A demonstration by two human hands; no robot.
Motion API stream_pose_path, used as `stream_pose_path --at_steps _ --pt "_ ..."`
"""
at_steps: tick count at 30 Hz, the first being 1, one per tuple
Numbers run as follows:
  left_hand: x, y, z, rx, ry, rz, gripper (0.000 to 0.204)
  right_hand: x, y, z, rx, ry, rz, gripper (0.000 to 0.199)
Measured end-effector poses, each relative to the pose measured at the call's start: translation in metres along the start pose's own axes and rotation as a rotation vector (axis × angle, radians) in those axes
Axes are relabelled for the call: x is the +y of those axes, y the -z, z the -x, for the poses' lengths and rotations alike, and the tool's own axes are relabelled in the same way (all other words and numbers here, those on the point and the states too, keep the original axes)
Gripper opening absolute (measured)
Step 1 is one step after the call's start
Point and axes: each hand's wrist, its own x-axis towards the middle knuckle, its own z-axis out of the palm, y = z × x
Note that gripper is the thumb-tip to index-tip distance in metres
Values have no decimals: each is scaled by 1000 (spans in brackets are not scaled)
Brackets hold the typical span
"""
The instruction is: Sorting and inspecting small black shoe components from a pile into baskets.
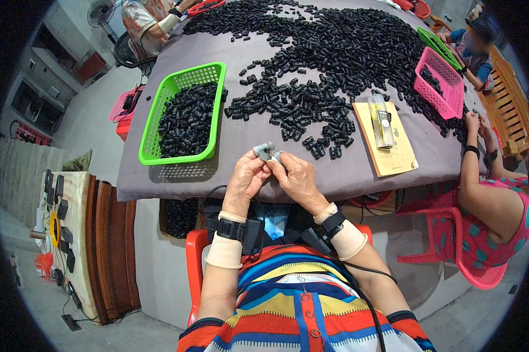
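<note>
My left hand [246, 177] and my right hand [299, 180] meet just over the near edge of the table, with thumbs and fingertips pinched together. A small dark piece [266, 156] shows between the fingertips; it is too small to name and partly hidden by them. Silver-grey wrapping covers some fingertips of both hands. Beyond them, many short black plastic parts [320, 114] lie loose on the grey cloth. To the left of my hands stands a green basket [213, 132] holding more of the same black parts.
A yellow pad [400, 159] with a clear case [381, 126] on it lies to the right. Farther right stand a pink basket [446, 85] and a green basket [434, 44]. One person sits close on the right; others are at the far left and far right.
</note>
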Motion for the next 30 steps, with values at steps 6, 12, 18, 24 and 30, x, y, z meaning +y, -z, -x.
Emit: stream_pose_path --at_steps 6,12,18,24,30 --pt "0 1 0 -19 13 -22 23 3 -2 -1 52 27 23 23" --pt "1 -4 2 14 17 -2 23 -1 3 1 9 48 -14 20" --pt "1 -2 2 10 24 27 25 -3 5 1 8 33 -28 19" --pt "0 -2 1 -11 27 43 25 -2 4 1 15 30 -16 20" --pt "-1 2 0 -38 19 51 26 -1 2 0 4 28 5 19"
